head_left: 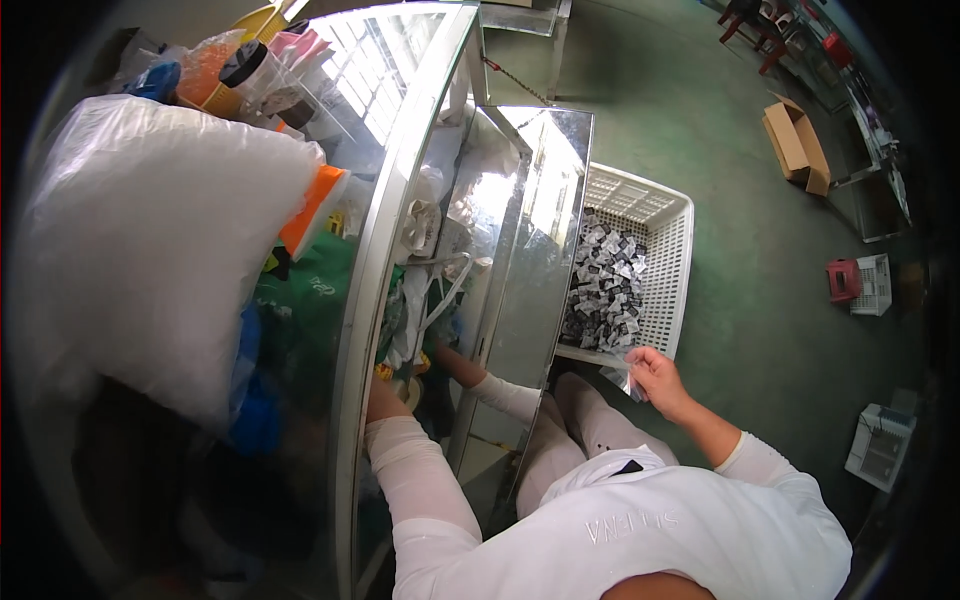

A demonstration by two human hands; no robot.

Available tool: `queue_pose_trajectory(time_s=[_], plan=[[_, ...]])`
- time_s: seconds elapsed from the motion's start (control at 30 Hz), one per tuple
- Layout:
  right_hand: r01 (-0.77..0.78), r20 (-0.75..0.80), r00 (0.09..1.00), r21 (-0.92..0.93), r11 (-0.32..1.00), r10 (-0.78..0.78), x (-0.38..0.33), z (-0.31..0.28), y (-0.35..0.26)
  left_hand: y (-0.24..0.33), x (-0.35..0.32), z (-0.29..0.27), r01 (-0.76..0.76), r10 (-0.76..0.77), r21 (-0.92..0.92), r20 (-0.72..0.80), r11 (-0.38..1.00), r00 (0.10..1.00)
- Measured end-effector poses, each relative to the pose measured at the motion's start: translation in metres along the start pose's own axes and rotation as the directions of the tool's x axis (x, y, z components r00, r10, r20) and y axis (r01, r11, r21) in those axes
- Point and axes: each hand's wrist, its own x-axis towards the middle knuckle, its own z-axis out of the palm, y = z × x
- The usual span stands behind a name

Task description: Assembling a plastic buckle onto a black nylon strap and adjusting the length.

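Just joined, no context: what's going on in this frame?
A seated person in white works beside a glass-topped metal counter. The right hand holds a small clear packet at the near edge of a white slatted basket filled with small dark sachets. The left hand reaches in under the counter among bags; its grip is hidden there. A big white plastic bag sits on the counter.

Cardboard box on green floor, apart.
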Motion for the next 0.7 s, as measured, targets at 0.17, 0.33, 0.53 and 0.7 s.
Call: queue_pose_trajectory(time_s=[0.17,0.33,0.53,0.7], plan=[[-0.076,0.139,0.981,-0.362,0.929,0.135,0.049,0.001,0.079,-0.021,-0.016,-0.013,-0.121,0.123,0.154,-0.007,0.981,0.992],[-0.269,0.447,0.825,-0.226,0.936,0.345,0.096,0.059,0.061,-0.02,-0.041,-0.067,-0.239,0.275,0.318,-0.073,0.917,0.959],[-0.419,0.545,0.765,0.016,0.908,0.343,0.082,0.059,0.043,-0.013,-0.171,-0.085,-0.31,0.321,0.112,-0.095,0.944,0.942],[-0.273,0.623,0.755,0.014,0.962,0.205,0.059,0.078,-0.025,-0.007,-0.306,-0.109,0.325,-0.15,-0.166,0.638,0.931,0.755]])
